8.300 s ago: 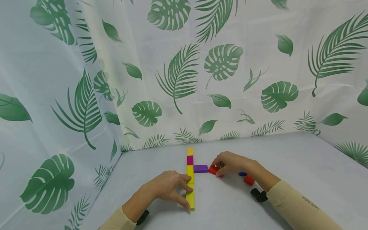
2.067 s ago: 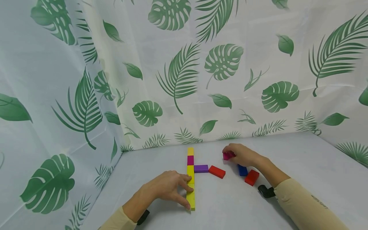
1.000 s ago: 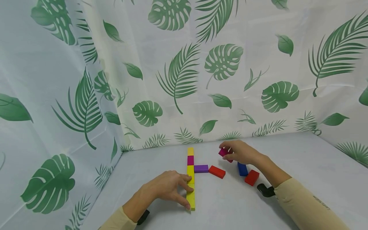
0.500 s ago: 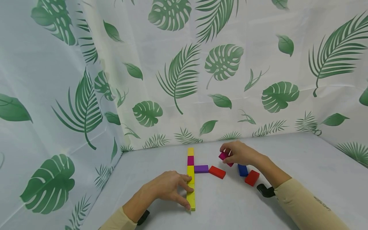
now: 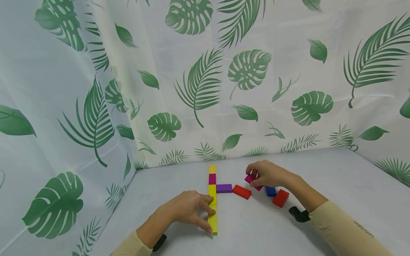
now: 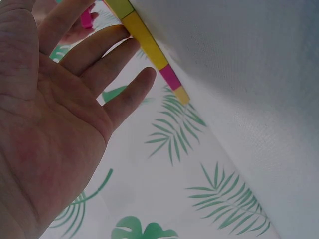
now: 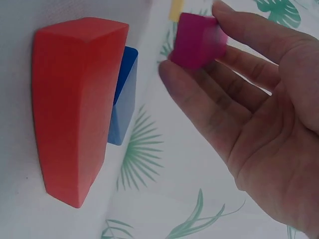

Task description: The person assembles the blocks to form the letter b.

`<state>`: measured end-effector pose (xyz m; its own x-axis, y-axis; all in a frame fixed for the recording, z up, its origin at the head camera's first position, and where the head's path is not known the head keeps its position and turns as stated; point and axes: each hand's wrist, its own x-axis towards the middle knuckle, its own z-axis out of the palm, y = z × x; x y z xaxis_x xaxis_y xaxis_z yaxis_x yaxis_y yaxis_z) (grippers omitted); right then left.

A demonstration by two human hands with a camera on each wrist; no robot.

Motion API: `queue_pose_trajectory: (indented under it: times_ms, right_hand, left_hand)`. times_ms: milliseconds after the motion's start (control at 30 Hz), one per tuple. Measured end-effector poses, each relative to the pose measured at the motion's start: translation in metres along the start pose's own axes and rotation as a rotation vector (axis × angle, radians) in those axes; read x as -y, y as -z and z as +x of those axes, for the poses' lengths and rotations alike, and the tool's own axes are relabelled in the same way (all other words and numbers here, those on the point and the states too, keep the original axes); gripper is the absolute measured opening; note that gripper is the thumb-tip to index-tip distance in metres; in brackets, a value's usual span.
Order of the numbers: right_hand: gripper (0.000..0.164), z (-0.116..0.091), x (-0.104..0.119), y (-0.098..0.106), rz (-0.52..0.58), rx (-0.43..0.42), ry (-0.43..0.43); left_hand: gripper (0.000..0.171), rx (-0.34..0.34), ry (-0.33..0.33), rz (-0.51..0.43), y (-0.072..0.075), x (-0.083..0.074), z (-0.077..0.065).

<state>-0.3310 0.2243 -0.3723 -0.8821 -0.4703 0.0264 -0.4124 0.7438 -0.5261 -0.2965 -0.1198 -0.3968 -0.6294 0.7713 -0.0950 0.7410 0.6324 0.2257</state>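
Note:
My right hand (image 5: pixel 270 174) pinches a magenta block (image 7: pixel 197 40) between thumb and fingertips, beyond a red block (image 5: pixel 242 192). That red block lies at an angle, its corner at the end of a purple block (image 5: pixel 224 188). The purple block joins the side of a straight row made of a small yellow block (image 5: pixel 212 169), a magenta block (image 5: pixel 212 179) and longer yellow blocks (image 5: pixel 213 224). My left hand (image 5: pixel 189 208) rests along the row's left side. Its fingers are spread and lightly bent, tips touching the yellow blocks; the left wrist view shows the palm holding nothing.
A blue block (image 5: pixel 270 191) and a thicker red block (image 7: pixel 75 114) lie close together under the right wrist. Each wrist carries a black device (image 5: pixel 299 214). A leaf-printed curtain (image 5: pixel 198 106) hangs behind and beside the white table (image 5: pixel 250 231).
Since the oldest frame, the right hand has let go of the red block beside the purple one and taken a magenta block. Lately it has lowered that block toward the red one. The left hand stays.

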Motion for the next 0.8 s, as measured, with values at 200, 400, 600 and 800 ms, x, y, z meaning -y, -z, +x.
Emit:
queue_pose_trajectory:
  times_ms: [200, 400, 600, 800]
  right_hand:
    - [0.036, 0.0, -0.001, -0.002, -0.007, 0.053, -0.03]
    - [0.035, -0.001, 0.001, -0.003, -0.015, 0.083, -0.061]
    - [0.032, -0.005, 0.005, -0.004, 0.054, 0.153, -0.108]
    - [0.031, -0.01, 0.01, -0.004, 0.079, 0.199, -0.157]
  left_hand:
    - [0.058, -0.003, -0.01, 0.007, 0.001, 0.0, 0.0]
    - [0.058, -0.006, -0.006, 0.006, 0.001, 0.0, -0.001]
    - [0.058, -0.006, -0.007, 0.001, -0.001, 0.0, 0.0]
    - [0.057, 0.003, 0.004, -0.008, -0.001, 0.0, 0.001]
